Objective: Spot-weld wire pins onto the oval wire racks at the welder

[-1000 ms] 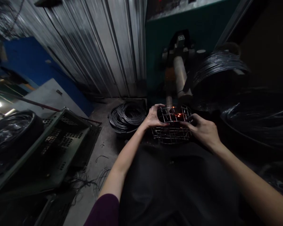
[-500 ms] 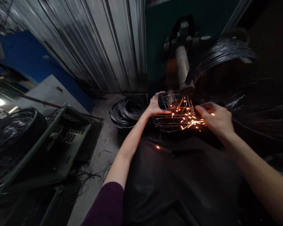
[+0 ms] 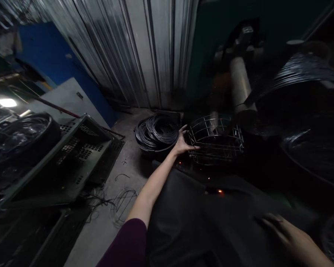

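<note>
A round wire basket (image 3: 215,147) of thin metal rods sits at the spot-welding machine's electrodes. My left hand (image 3: 182,144) grips the basket's left side, thumb in front and fingers spread behind the rim. The machine's thick cylindrical arm (image 3: 241,81) reaches down just behind the basket, and a thinner electrode (image 3: 213,120) points into it. My right hand (image 3: 285,231) is at the lower right, apart from the basket, above the dark apron (image 3: 200,222). Motion smears its fingers, so I cannot make out whether they hold anything. A few glowing sparks (image 3: 219,191) show over the apron.
Coils of wire (image 3: 156,131) rest in a dark tub left of the basket. Farther left are a tilted green plastic crate (image 3: 52,200) and loose wire rings (image 3: 124,204) on the floor. A shiny wrapped bundle (image 3: 306,70) stands at the right. Corrugated metal wall (image 3: 136,48) lies behind.
My right hand has left the basket's right side and moved down toward me. The bright spray of sparks has died to a few specks. My left hand stays on the basket; the view has turned left.
</note>
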Demonstrator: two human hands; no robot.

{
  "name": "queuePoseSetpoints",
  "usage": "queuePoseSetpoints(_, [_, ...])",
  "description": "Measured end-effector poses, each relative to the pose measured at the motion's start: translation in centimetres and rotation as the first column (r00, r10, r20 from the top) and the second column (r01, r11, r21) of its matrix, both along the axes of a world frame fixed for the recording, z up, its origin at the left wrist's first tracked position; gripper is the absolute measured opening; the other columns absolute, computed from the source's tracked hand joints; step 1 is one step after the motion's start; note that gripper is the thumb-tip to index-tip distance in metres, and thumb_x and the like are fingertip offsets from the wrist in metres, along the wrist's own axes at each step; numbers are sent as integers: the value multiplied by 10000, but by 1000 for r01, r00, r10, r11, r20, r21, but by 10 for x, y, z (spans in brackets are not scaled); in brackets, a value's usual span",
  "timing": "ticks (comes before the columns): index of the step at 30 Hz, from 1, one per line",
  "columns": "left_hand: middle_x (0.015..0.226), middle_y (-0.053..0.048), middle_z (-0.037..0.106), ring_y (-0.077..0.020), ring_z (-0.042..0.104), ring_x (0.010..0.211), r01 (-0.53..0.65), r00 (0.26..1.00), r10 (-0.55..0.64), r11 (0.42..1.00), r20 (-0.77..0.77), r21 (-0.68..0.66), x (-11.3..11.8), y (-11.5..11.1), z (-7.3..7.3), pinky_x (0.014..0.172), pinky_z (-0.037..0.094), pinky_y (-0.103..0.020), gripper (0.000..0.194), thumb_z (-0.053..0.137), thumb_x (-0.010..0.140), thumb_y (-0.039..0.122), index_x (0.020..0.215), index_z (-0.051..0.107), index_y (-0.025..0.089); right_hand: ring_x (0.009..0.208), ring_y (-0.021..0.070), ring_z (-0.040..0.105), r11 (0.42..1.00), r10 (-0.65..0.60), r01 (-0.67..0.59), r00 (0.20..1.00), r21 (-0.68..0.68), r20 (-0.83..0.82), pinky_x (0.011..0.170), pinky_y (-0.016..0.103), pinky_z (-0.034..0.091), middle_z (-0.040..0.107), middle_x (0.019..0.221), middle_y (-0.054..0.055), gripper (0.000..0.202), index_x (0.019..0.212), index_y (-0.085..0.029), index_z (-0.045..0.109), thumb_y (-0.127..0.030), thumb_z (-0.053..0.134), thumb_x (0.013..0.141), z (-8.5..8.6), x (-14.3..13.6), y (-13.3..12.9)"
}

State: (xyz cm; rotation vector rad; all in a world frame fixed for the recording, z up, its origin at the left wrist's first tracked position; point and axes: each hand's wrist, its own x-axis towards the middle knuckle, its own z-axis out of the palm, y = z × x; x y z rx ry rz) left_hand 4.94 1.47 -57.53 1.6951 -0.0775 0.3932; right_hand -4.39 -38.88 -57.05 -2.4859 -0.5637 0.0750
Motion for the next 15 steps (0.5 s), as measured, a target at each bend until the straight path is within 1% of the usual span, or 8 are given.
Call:
queuePoseSetpoints(3, [1478, -183, 286, -308, 407, 1351, -14, 998, 9, 997, 62, 74, -20, 3, 11, 1117, 391, -511, 1312, 934, 386, 554, 1428, 203, 237, 697, 349, 682, 973, -112, 149, 973, 177, -202, 551, 456, 561, 704, 756, 36, 149, 705, -431, 693, -544, 622, 639, 29, 7, 9])
queuePoseSetpoints(5, [1454, -166, 316, -300, 431, 1324, 3, 995, -21, 984, 97, 177, -38, 4, 23, 1118, 397, -500, 1291, 931, 402, 543, 1433, 216, 236, 785, 331, 696, 938, -177, 232, 959, 258, -222, 595, 431, 582, 721, 876, 30, 348, 944, -436, 707, -568, 698, 622, 58, 16, 26])
queuePoseSetpoints(6, [1442, -154, 338, -302, 434, 1319, 19, 993, -46, 968, 104, 251, -45, 3, 31, 1125, 390, -503, 1270, 928, 416, 528, 1440, 233, 242, 831, 307, 700, 931, -159, 229, 955, 285, -250, 619, 398, 591, 722, 946, 33, 468, 1061, -422, 691, -595, 726, 629, 73, 21, 38])
queuePoseSetpoints(8, [1410, -125, 390, -322, 422, 1323, 60, 991, -106, 903, 86, 426, -56, -3, 48, 1137, 367, -529, 1188, 927, 441, 470, 1437, 311, 269, 852, 280, 699, 931, -36, 162, 933, 328, -359, 630, 340, 587, 719, 975, 68, 527, 1034, -313, 712, -667, 736, 644, 100, 34, 68])
queuePoseSetpoints(10, [1396, -112, 411, -356, 395, 1334, 106, 987, -156, 794, 31, 599, -61, -14, 65, 1134, 343, -568, 1040, 919, 471, 416, 1389, 443, 302, 775, 262, 694, 949, 125, 56, 836, 310, -534, 611, 317, 574, 715, 881, 98, 545, 916, -206, 724, -695, 716, 675, 118, 48, 97])
queuePoseSetpoints(11, [1401, -113, 407, -371, 380, 1340, 127, 985, -173, 733, 2, 668, -62, -20, 72, 1130, 331, -584, 953, 911, 494, 399, 1352, 505, 313, 785, 255, 694, 959, 140, 29, 820, 283, -556, 626, 310, 572, 716, 887, 106, 536, 912, -175, 726, -675, 695, 720, 122, 54, 110])
queuePoseSetpoints(13, [1412, -121, 391, -387, 365, 1345, 145, 982, -185, 633, -33, 761, -61, -32, 83, 1127, 307, -607, 824, 898, 534, 385, 1295, 586, 323, 817, 242, 697, 983, 113, -46, 916, 179, -386, 677, 305, 570, 721, 905, 106, 451, 920, -146, 737, -577, 643, 823, 122, 61, 128])
queuePoseSetpoints(15, [1415, -135, 378, -391, 355, 1350, 139, 984, -174, 584, -43, 800, -60, -38, 89, 1127, 296, -614, 802, 895, 555, 396, 1298, 602, 321, 808, 236, 701, 987, 161, -162, 987, -10, -10, 672, 307, 561, 726, 958, 98, 391, 1007, -150, 746, -493, 608, 880, 110, 63, 134])
